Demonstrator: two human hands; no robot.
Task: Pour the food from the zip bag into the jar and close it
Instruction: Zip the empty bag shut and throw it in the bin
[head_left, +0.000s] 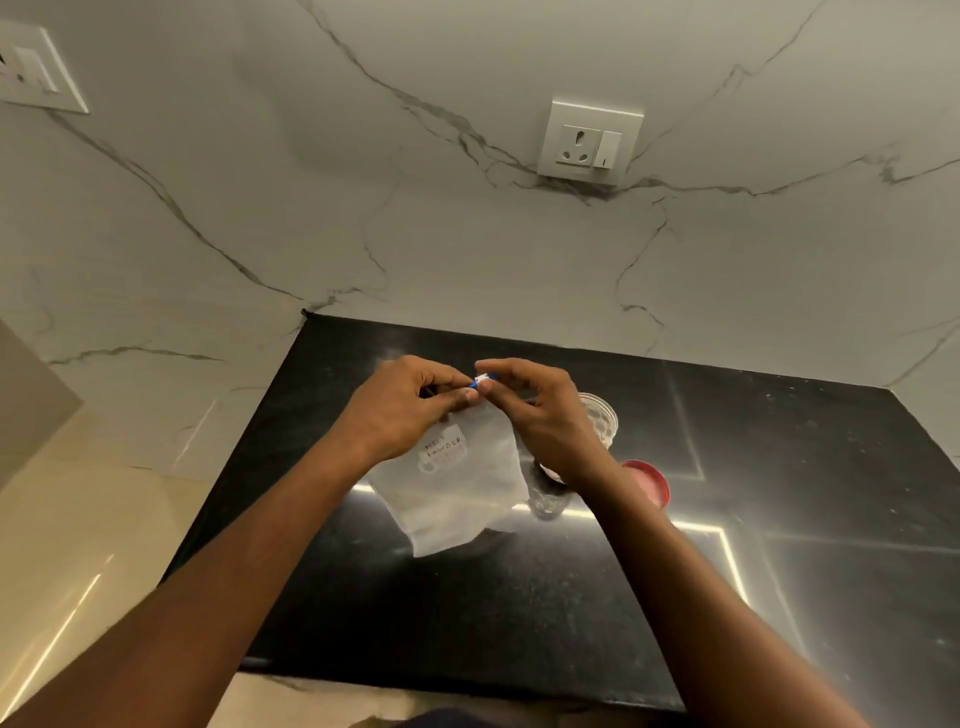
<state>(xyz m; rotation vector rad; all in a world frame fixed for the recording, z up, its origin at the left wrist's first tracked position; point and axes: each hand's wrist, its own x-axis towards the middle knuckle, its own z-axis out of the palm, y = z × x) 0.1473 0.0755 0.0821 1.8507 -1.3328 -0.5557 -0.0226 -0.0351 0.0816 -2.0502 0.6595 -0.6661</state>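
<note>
A clear zip bag (457, 488) with white powder and a handwritten label hangs upright over the black counter (519, 613). My left hand (410, 410) pinches the bag's top edge on the left. My right hand (540, 415) pinches the top at the blue-and-white slider (480, 382). A clear jar (600, 415) stands open just right of the bag, partly hidden behind my right hand. Its red lid (649, 483) lies flat on the counter beside my right wrist.
A marble wall rises behind the counter with a socket and switch plate (589, 140), and another switch plate (36, 67) at the upper left. The counter's left edge drops to a beige floor (78, 545). Bright light strips reflect on the counter.
</note>
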